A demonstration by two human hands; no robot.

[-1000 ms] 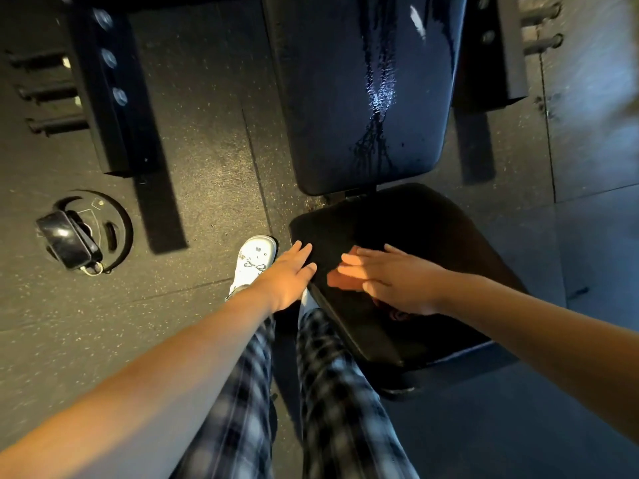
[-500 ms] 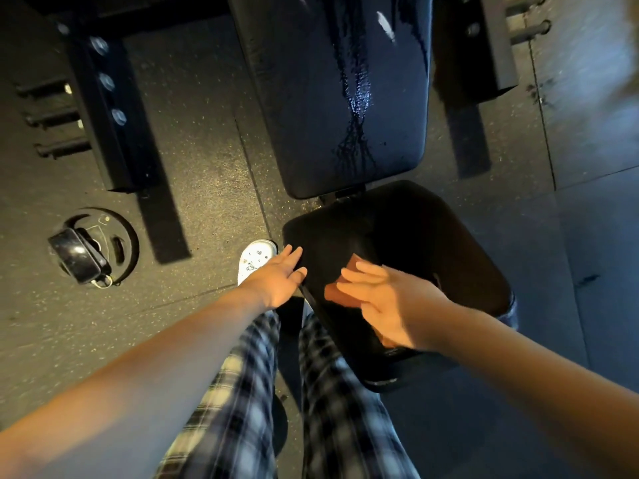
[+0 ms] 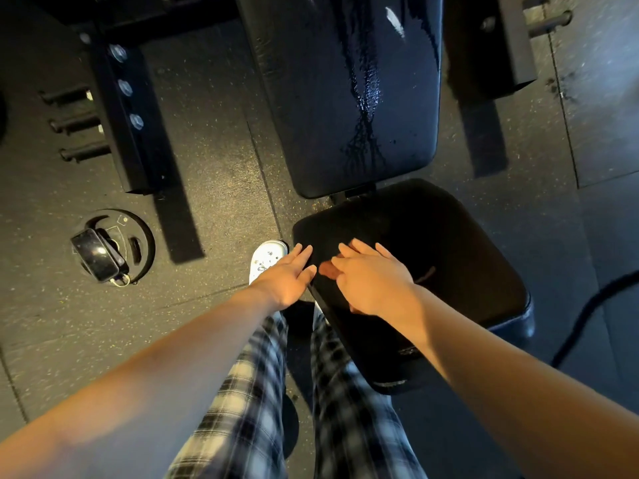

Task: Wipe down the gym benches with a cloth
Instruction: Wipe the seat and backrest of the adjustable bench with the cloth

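Note:
The black gym bench fills the upper middle: its backrest pad (image 3: 311,98) carries wet streaks down the centre, and the seat pad (image 3: 456,243) lies below it. An orange-red cloth (image 3: 326,268) lies on the left part of the seat, mostly hidden under my right hand (image 3: 373,281), which presses it flat with straight fingers. My left hand (image 3: 287,278) rests with straight fingers at the seat's left edge and holds nothing.
A weight plate (image 3: 140,236) lies on the rubber floor at the left with a small black object (image 3: 98,255) on it. A black rack post (image 3: 128,115) with pegs stands behind it. A black cable (image 3: 587,316) runs over the floor at right. My white shoe (image 3: 266,259) is beside the seat.
My right hand slid the cloth back toward me and then forward again on the seat's left part. The left hand stayed at the seat's edge.

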